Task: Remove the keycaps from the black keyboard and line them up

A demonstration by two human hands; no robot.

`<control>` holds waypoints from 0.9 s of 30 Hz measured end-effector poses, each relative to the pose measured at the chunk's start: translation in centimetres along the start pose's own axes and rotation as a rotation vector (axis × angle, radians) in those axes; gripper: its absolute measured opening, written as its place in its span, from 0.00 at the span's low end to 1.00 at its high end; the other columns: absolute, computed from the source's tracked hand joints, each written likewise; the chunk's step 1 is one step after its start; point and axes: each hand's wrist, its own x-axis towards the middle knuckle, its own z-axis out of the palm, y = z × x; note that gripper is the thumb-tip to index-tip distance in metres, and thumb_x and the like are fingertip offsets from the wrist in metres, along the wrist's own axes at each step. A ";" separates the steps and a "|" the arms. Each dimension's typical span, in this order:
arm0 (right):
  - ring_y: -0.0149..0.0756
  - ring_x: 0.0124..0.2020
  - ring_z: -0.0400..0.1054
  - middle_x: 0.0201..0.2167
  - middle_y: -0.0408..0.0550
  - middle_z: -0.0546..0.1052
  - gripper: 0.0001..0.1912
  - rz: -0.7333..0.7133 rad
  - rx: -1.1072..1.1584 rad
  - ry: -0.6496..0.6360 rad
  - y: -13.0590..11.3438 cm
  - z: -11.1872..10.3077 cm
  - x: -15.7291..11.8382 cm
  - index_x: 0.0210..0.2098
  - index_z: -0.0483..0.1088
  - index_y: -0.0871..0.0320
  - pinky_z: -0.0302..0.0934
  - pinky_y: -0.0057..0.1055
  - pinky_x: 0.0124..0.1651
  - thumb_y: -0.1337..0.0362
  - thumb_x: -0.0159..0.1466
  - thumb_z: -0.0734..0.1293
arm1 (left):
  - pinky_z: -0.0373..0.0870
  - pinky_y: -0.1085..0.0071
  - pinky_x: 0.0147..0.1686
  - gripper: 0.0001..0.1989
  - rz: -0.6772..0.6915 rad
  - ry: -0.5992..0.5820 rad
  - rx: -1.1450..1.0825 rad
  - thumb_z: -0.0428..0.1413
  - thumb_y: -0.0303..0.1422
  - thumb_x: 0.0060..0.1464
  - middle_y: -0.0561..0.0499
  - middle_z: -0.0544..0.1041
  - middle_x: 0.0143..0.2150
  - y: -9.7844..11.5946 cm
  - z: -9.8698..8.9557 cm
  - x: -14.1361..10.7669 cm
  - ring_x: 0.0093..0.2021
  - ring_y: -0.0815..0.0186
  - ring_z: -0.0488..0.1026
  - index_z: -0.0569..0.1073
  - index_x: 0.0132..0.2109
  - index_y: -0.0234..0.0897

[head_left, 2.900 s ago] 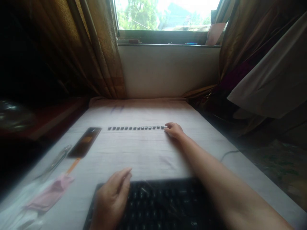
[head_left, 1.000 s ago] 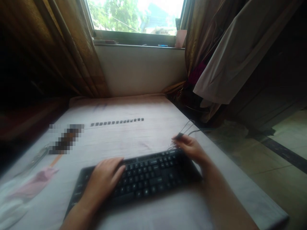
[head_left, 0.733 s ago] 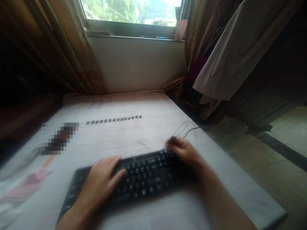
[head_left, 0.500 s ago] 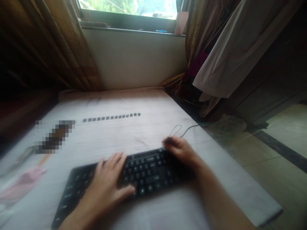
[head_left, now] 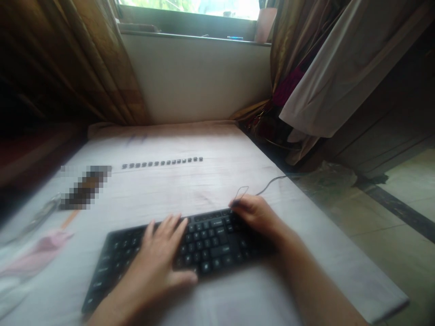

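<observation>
A black keyboard (head_left: 217, 251) lies slightly askew on the white cloth-covered table. My left hand (head_left: 163, 246) rests palm down across its left part, fingers spread and the tips over the far edge. At the far right end of the keyboard, my right hand (head_left: 254, 213) is closed in a pinch on a thin wire loop (head_left: 242, 190) that looks like a keycap puller. A small dark piece (head_left: 234, 203) shows at its fingertips; whether this is a keycap or the tool's end I cannot tell. Several dark keycaps (head_left: 162, 163) stand in a row beyond the keyboard.
A cable (head_left: 272, 181) runs off the table's right edge. On the left lie a pink cloth-like item (head_left: 42, 251), a clear plastic item (head_left: 44, 210) and a blurred-out object (head_left: 84, 188). Curtains (head_left: 102, 68) and a window sill (head_left: 197, 37) stand behind.
The view has shifted slightly. My right hand has come a little nearer and left, and the wire loop sits lower. My left hand stays spread on the keyboard.
</observation>
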 end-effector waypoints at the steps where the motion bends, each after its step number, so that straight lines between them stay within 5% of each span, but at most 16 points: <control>1: 0.38 0.34 0.74 0.31 0.47 0.80 0.08 -0.003 -0.023 -0.012 0.0 0.0 0.0 0.32 0.75 0.55 0.67 0.32 0.40 0.65 0.62 0.64 | 0.45 0.38 0.65 0.57 0.004 -0.001 0.002 0.61 0.59 0.41 0.38 0.54 0.71 0.0 0.0 0.0 0.68 0.41 0.54 0.46 0.72 0.44; 14: 0.38 0.39 0.73 0.36 0.49 0.78 0.09 -0.015 0.185 -0.062 1.9 -0.1 0.2 0.37 0.76 0.56 0.67 0.35 0.45 0.62 0.64 0.65 | 0.41 0.39 0.65 0.54 -0.013 -0.028 -0.011 0.59 0.58 0.43 0.39 0.53 0.72 0.1 0.0 0.0 0.68 0.40 0.54 0.49 0.71 0.42; 19: 0.37 0.37 0.73 0.34 0.47 0.79 0.10 0.001 0.141 -0.128 1.3 -0.3 0.3 0.36 0.76 0.58 0.66 0.32 0.42 0.62 0.65 0.63 | 0.40 0.38 0.65 0.54 -0.019 -0.047 -0.012 0.59 0.59 0.43 0.37 0.52 0.72 0.2 -0.2 0.0 0.69 0.40 0.52 0.51 0.71 0.40; 27: 0.34 0.31 0.70 0.30 0.46 0.76 0.10 -0.082 0.016 -0.044 1.2 0.2 0.2 0.32 0.74 0.57 0.64 0.29 0.36 0.61 0.66 0.63 | 0.39 0.39 0.66 0.55 -0.016 -0.044 -0.023 0.59 0.59 0.43 0.38 0.53 0.72 0.2 -0.3 0.1 0.69 0.39 0.53 0.49 0.71 0.40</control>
